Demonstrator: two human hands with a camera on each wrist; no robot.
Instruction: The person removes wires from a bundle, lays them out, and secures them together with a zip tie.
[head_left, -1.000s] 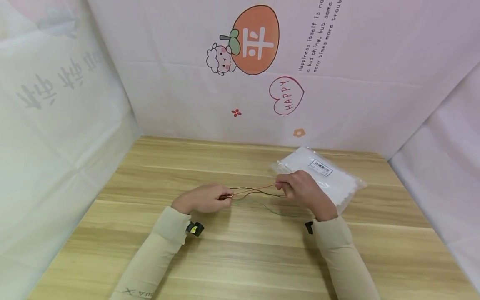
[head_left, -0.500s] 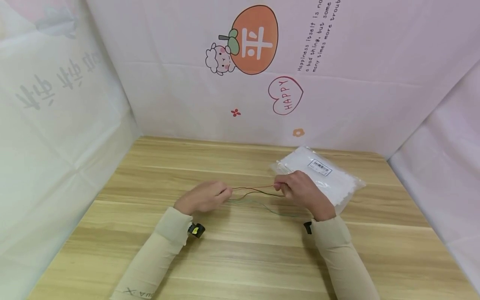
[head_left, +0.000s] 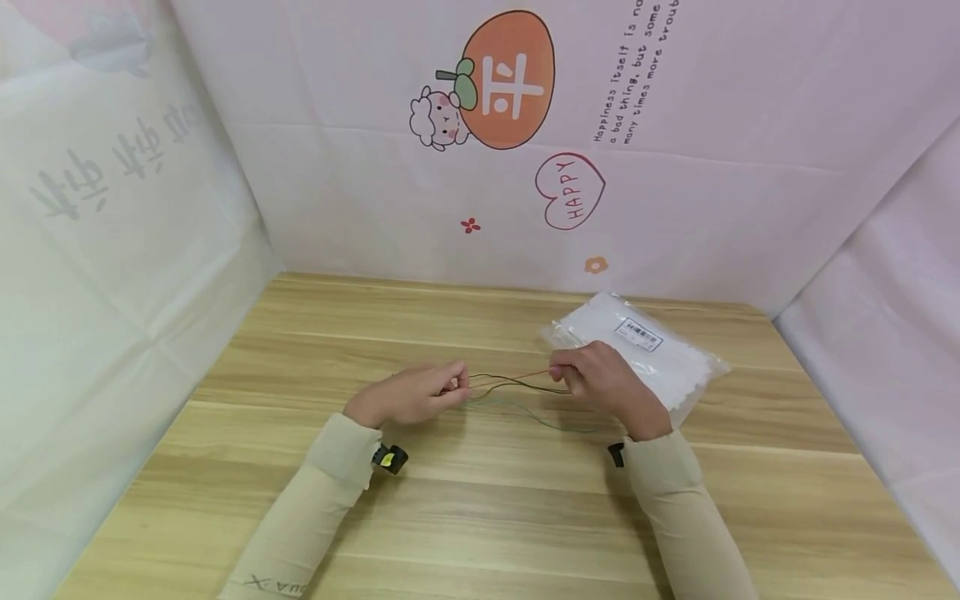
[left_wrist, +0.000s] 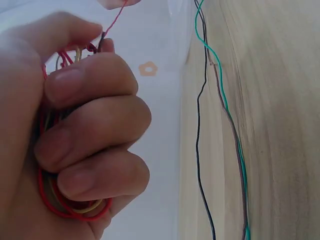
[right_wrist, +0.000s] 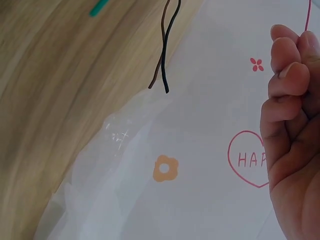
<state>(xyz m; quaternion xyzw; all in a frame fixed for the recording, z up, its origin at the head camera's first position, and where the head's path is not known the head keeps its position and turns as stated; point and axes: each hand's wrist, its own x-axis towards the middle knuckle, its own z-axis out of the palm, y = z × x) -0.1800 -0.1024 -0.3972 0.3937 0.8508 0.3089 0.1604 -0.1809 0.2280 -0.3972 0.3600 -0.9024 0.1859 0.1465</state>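
Observation:
My left hand point(head_left: 408, 395) curls its fingers round a coiled bundle of thin wires point(left_wrist: 80, 216), red and yellow strands showing below the palm in the left wrist view. From its thumb and forefinger a red wire point(left_wrist: 116, 19) runs tautly to my right hand point(head_left: 606, 385), which pinches it between thumb and fingertips. Loose black wire point(left_wrist: 198, 145), brown wire point(left_wrist: 233, 131) and green wire point(left_wrist: 221, 80) hang beside the left hand. The cut ends of the black and brown wires show in the right wrist view, apart from the right hand. Much of the bundle is hidden by fingers.
A clear plastic bag point(head_left: 678, 362) with white contents and a barcode label lies behind and right of the right hand. The wooden table point(head_left: 480, 517) ends at a printed white cloth point(head_left: 360, 200) at the back. Cloth also hangs on both sides.
My left hand turned slightly and drew its fingers together, then turned back, with thumb and forefinger shifting on the wires. The right hand has stayed nearly still, pinching the red wire.

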